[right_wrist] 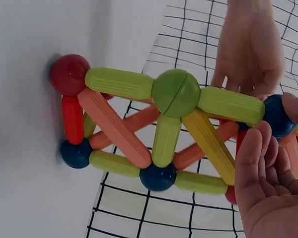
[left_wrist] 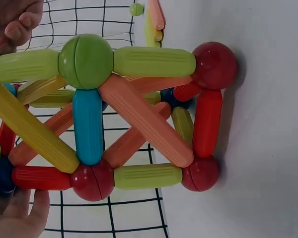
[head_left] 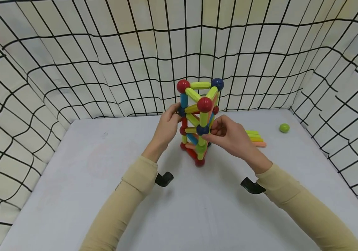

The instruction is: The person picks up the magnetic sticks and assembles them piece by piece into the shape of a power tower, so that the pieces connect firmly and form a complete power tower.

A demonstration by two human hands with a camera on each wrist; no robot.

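A triangular tower [head_left: 193,120] of coloured sticks and balls, like a magnetic building set, stands upright on the table. Its top triangle has two red balls and a dark blue ball [head_left: 217,84] joined by yellow-green sticks. My left hand [head_left: 165,125] grips the tower's left side at a dark blue ball [left_wrist: 1,176]. Opposite it, my right hand [head_left: 233,136] pinches the front dark blue ball [right_wrist: 279,116] between thumb and fingers. Below that ball, a green ball [right_wrist: 176,92] joins the front corner's sticks. Parts of the left fingers are hidden behind the tower.
Several loose yellow-green, yellow and orange sticks [head_left: 255,138] lie right of the tower, partly behind my right hand. Farther right is a loose green ball [head_left: 284,128]. White cloth walls with black netting [head_left: 128,69] border the white table [head_left: 110,153] at the back and sides.
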